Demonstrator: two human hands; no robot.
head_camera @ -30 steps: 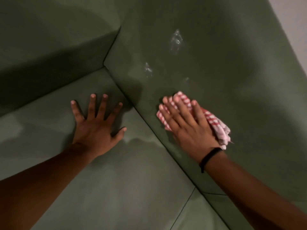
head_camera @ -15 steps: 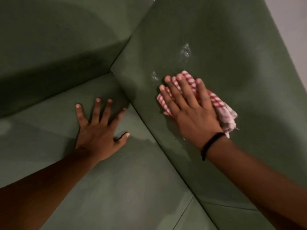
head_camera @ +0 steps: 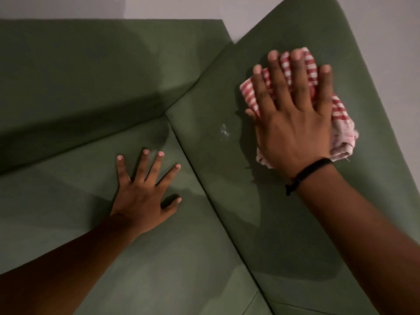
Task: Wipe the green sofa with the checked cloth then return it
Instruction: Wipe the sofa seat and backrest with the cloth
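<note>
Wiping in progress on the green sofa (head_camera: 306,223): right hand (head_camera: 293,123) lies flat, fingers spread, pressing the bunched checked cloth (head_camera: 343,123) against the right-hand back cushion, near its far upper edge. Left hand (head_camera: 141,192) rests open and empty, palm down on the seat cushion, apparently bracing. A whitish smear (head_camera: 224,133) sits just left of the cloth, uncovered. Risk, as judged: the stroke may pass beside this mark and leave it. Cloth is only pinned under the palm, not gripped, so a fast stroke could let it bunch or slip out.
</note>
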